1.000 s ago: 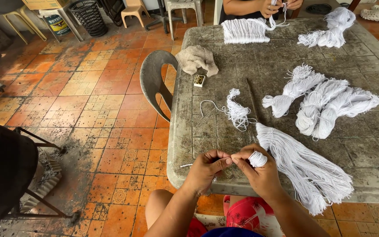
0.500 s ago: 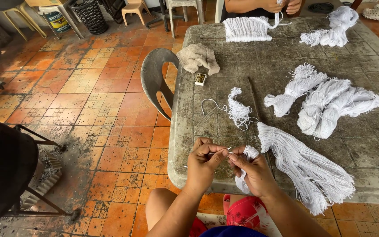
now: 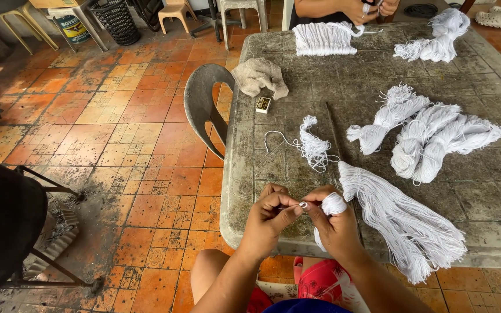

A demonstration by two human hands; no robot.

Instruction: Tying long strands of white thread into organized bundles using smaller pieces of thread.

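At the near edge of the grey table [image 3: 297, 64], my right hand [image 3: 336, 227] holds a small bundle of white string [image 3: 333, 204] wound around its fingers, with a tail hanging below. My left hand [image 3: 269, 219] pinches the end of a thin white strand [image 3: 303, 204] between thumb and forefinger, right beside the right hand's fingertips. A large loose hank of white string [image 3: 398, 220] lies just right of my hands. A small tangled bunch of white string [image 3: 313, 146] with a trailing strand sits just beyond them.
Three tied white hanks [image 3: 424, 133] lie at the right. A beige cloth [image 3: 260, 77] and a small box [image 3: 262, 105] sit at the far left of the table. Another person's hands [image 3: 369, 7] work string at the far end. A grey chair [image 3: 204, 104] stands left.
The right hand has rewound the string onto its fingers and the left hand's pinch has shifted slightly right, closing onto the strand end. The view moved a little.
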